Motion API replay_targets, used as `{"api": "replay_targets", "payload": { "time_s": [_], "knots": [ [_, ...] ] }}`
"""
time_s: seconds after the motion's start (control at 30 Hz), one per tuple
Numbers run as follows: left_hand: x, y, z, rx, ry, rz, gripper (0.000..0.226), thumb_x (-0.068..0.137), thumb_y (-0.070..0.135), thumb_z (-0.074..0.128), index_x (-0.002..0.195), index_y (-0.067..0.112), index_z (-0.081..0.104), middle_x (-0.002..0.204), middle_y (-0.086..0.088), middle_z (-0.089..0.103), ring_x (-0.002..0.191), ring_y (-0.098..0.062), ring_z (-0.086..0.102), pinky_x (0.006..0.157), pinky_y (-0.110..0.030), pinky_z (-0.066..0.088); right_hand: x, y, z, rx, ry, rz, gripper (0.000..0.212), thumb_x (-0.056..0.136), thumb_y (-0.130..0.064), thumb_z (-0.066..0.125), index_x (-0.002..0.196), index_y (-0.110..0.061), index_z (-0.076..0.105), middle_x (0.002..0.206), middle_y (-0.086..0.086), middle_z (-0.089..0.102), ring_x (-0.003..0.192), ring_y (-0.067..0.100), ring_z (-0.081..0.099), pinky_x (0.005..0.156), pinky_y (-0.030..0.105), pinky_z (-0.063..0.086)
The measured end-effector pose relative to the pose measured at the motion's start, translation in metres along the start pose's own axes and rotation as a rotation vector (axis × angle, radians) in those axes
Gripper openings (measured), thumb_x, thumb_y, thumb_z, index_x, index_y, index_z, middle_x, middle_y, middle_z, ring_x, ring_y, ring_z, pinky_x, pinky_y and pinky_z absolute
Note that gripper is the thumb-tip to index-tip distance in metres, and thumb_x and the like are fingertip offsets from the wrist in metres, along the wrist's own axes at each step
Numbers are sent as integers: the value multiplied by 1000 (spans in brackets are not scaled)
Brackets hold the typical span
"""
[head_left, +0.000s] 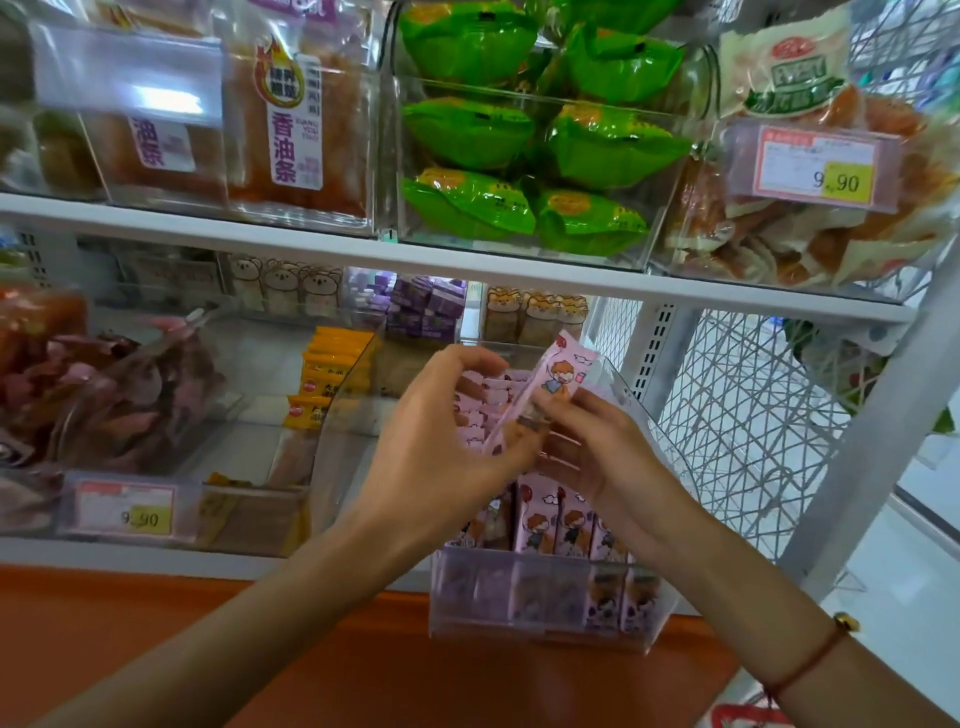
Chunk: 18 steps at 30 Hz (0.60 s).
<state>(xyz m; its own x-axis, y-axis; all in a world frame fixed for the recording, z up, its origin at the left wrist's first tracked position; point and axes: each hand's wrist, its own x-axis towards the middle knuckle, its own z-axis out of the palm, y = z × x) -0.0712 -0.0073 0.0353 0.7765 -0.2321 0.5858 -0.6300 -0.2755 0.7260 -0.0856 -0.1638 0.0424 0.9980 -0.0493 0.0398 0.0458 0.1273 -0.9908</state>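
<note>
Packet (558, 371) tilted above crowded clear bin (545, 597), left hand (441, 441) and right hand (589, 449) pinching its lower end

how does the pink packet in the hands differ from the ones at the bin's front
The held packet is tilted, lifted above the clear bin; the front packets stand upright inside it. The held packet is gripped by left hand and right hand; the front packets are untouched. Both share a pink cartoon print.
</note>
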Motion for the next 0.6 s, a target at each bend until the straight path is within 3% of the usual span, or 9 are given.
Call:
{"api": "replay_targets", "payload": {
  "time_s": [0.13, 0.23, 0.3, 0.37, 0.47, 0.6],
  "knots": [
    [-3, 0, 1, 85, -16, 37, 44, 73, 38, 77, 103, 46, 46, 98, 26, 58, 93, 10, 55, 69, -8, 48, -3, 0, 5, -20, -15, -31, 40, 74, -33, 69, 109, -14, 62, 91, 5, 74, 74, 12, 69, 66, 22, 53],
    [-5, 1, 0, 82, -50, 54, 31, 82, 45, 64, 108, 45, 48, 99, 29, 59, 94, 14, 57, 74, -7, 49, -4, -3, 1, 38, -89, -74, 18, 78, -29, 63, 92, -17, 61, 81, -2, 70, 80, 13, 66, 75, 28, 53],
    [-6, 1, 1, 91, -76, 45, 36, 84, 54, 51, 117, 41, 48, 104, 29, 58, 98, 12, 58, 81, -12, 52, -4, -7, -1, 109, -133, -86, 10, 83, -24, 57, 87, -16, 61, 77, -3, 67, 82, 13, 64, 81, 33, 51],
    [-7, 0, 2, 115, -82, 53, 39, 86, 54, 44, 122, 39, 48, 110, 27, 56, 99, 6, 58, 83, -21, 54, -5, -8, -1, 78, -94, -105, 14, 85, -23, 58, 96, -17, 65, 87, -3, 70, 90, 15, 65, 86, 36, 51],
    [-6, -4, 4, 185, -52, 92, 37, 89, 40, 59, 125, 37, 50, 122, 23, 53, 105, 5, 52, 86, -16, 46, -5, -3, 2, -84, 45, -184, 30, 84, -25, 66, 113, -21, 62, 102, -2, 72, 100, 15, 67, 86, 35, 54],
    [-4, -7, 2, 124, -42, 25, 40, 81, 39, 68, 119, 35, 55, 105, 26, 60, 94, 10, 57, 73, -7, 47, -7, -1, 4, -219, 103, -263, 42, 74, -33, 74, 113, -27, 60, 106, -4, 72, 97, 10, 68, 85, 34, 56]
  ]
}}
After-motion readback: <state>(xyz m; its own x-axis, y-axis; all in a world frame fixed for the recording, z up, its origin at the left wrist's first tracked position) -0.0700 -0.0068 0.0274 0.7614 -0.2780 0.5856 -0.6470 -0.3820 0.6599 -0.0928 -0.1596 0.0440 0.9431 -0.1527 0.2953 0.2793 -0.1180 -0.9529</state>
